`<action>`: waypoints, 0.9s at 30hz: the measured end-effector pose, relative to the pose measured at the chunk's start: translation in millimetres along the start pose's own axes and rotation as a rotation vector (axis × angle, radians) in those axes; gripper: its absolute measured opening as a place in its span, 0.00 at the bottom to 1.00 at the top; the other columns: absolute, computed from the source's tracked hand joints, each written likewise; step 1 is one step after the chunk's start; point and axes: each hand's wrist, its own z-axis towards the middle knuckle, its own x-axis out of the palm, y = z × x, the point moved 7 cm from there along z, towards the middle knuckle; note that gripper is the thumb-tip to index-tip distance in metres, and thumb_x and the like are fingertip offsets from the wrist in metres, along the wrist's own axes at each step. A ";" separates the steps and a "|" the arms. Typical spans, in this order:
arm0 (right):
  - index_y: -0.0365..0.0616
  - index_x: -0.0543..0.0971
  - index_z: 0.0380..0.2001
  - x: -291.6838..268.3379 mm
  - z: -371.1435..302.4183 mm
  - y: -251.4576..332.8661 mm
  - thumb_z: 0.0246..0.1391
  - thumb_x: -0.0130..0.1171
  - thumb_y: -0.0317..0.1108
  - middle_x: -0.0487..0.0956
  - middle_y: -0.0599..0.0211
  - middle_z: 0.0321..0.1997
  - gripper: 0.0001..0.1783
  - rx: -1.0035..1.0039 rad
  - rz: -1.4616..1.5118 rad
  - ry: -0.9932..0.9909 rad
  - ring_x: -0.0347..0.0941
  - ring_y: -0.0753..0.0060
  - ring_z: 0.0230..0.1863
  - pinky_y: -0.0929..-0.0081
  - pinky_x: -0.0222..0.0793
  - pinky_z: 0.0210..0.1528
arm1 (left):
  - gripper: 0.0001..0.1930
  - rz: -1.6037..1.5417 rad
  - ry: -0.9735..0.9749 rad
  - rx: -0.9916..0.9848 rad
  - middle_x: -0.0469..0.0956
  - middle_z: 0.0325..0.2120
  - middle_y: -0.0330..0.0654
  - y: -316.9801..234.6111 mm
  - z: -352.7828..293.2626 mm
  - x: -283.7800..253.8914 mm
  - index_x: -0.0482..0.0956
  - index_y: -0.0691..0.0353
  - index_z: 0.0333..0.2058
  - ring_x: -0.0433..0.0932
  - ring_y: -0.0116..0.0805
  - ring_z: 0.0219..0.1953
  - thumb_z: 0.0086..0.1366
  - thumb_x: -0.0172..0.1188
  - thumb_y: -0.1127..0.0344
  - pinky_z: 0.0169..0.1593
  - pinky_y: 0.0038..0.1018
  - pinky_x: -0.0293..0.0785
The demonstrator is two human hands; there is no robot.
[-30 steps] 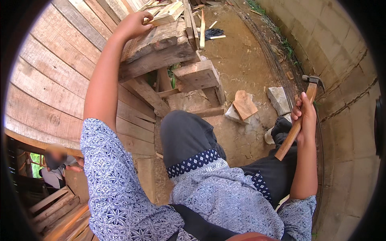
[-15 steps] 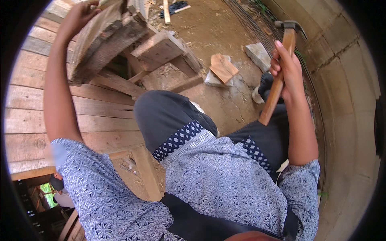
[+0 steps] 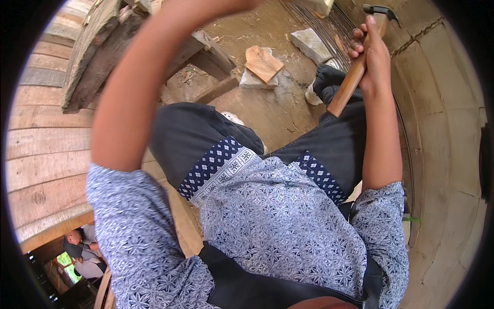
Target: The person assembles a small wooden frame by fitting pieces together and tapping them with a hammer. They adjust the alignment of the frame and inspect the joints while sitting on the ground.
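My right hand (image 3: 374, 64) is wrapped round the wooden handle of a claw hammer (image 3: 348, 87). The hammer's dark metal head points up near the block wall, and the handle's end hangs above my right thigh. My left forearm (image 3: 128, 98) crosses in front of the wooden bench and runs out at the top edge, so my left hand is hidden beyond the picture. A pale block-like piece (image 3: 321, 6) shows at the top edge, to the right of that arm; what holds it, if anything, is out of sight. A brown wooden piece (image 3: 263, 64) lies on a pale slab on the ground.
A rough wooden bench or frame (image 3: 90, 56) stands at the left, before a plank wall (image 3: 49, 139). Another pale stone block (image 3: 311, 44) and long thin rods (image 3: 342, 41) lie near the block wall (image 3: 437, 113) on the right. People (image 3: 87, 252) are behind at lower left.
My left hand has left the wooden bench and swung right, out past the top edge. The pale piece has come into view there. My right hand keeps hold of the hammer; the view has shifted.
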 end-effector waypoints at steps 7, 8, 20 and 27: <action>0.47 0.69 0.39 -9.5 6.2 17.3 0.61 0.62 0.46 0.68 0.74 0.30 0.17 -0.106 -0.010 -0.050 0.59 0.86 0.24 0.84 0.60 0.26 | 0.07 -0.213 -0.032 -0.124 0.82 0.25 0.43 -43.5 -36.9 223.4 0.82 0.51 0.36 0.83 0.47 0.29 0.62 0.58 0.60 0.29 0.41 0.77; 0.47 0.69 0.39 -8.0 5.1 16.0 0.62 0.62 0.46 0.67 0.74 0.30 0.17 -0.111 0.002 -0.040 0.59 0.86 0.24 0.84 0.60 0.25 | 0.05 -0.244 0.033 -0.200 0.83 0.26 0.44 -46.9 -48.4 252.1 0.82 0.54 0.32 0.84 0.46 0.31 0.58 0.59 0.67 0.31 0.40 0.78; 0.41 0.69 0.42 23.6 -56.8 38.5 0.64 0.57 0.50 0.67 0.73 0.31 0.22 -0.030 -0.032 0.210 0.58 0.89 0.20 0.88 0.59 0.21 | 0.03 -0.332 0.318 -0.400 0.83 0.27 0.48 -64.6 -123.9 386.5 0.80 0.59 0.29 0.84 0.47 0.31 0.54 0.61 0.71 0.33 0.41 0.80; 0.40 0.66 0.45 32.3 -62.0 30.6 0.69 0.49 0.46 0.64 0.74 0.30 0.18 -0.020 -0.019 0.226 0.54 0.91 0.19 0.90 0.57 0.18 | 0.06 -0.327 0.323 -0.427 0.83 0.27 0.47 -67.3 -134.6 399.7 0.79 0.59 0.32 0.84 0.48 0.31 0.55 0.63 0.69 0.34 0.40 0.80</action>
